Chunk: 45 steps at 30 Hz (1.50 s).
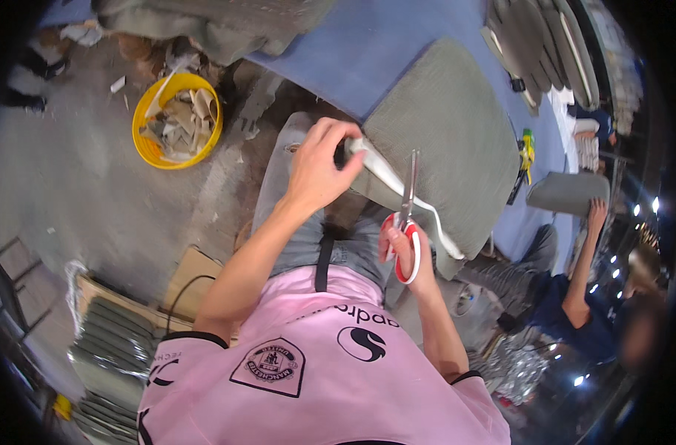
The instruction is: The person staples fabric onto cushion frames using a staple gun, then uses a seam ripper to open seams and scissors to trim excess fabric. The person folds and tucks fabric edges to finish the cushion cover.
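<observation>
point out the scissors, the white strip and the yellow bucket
scissors (405, 213): head view, where the blades meet the handles
white strip (385, 173): head view, on its wider part
yellow bucket (197, 81): head view, on its far side

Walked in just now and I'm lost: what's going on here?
The person's right hand holds red-and-white scissors, blades pointing away, in front of a grey-green panel. The left hand is at the upper end of a white strip running along the panel's near side; its exact grip is unclear. A co-worker's hand, to the right, holds another grey panel. A yellow bucket of scraps stands at the left.
</observation>
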Motion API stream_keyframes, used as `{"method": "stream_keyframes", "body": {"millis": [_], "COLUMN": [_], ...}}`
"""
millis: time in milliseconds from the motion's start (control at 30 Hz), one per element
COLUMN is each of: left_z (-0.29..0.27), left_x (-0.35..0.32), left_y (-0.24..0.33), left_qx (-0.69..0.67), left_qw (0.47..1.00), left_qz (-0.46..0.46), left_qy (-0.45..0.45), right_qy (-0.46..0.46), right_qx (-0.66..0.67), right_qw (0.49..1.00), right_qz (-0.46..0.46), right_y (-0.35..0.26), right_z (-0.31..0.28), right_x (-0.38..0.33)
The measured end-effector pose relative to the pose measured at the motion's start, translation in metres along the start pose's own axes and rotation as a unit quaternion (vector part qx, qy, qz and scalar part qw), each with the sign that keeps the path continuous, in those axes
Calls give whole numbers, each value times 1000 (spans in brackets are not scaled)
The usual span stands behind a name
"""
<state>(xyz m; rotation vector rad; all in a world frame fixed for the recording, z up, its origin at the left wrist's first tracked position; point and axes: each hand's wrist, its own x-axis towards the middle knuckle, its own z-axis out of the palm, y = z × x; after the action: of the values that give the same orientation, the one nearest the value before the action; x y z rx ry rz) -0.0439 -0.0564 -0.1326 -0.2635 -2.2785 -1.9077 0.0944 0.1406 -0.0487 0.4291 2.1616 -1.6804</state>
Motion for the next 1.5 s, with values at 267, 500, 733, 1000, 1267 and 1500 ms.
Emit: {"method": "stream_keyframes", "body": {"millis": [267,500,733,1000,1267,1500], "left_z": [-6,-7,-11,-9,-7,-11], "left_x": [-9,4,-2,-9,-10,-8], "left_y": [-10,-6,-2,-4,-7,-2], "left_qx": [108,144,152,127,123,60], "left_qw": [992,983,985,990,990,997], "left_qz": [63,113,87,60,55,25], "left_qy": [-29,9,-7,-15,-26,-31], "right_qy": [-106,-105,-25,20,69,73], "right_qx": [152,81,59,-44,-80,-1], "right_qw": [976,987,997,998,994,996], "right_qz": [113,94,41,26,-15,48], "right_y": [30,22,30,26,47,18], "right_z": [64,72,81,78,82,70], "right_x": [-3,14,40,55,63,49]}}
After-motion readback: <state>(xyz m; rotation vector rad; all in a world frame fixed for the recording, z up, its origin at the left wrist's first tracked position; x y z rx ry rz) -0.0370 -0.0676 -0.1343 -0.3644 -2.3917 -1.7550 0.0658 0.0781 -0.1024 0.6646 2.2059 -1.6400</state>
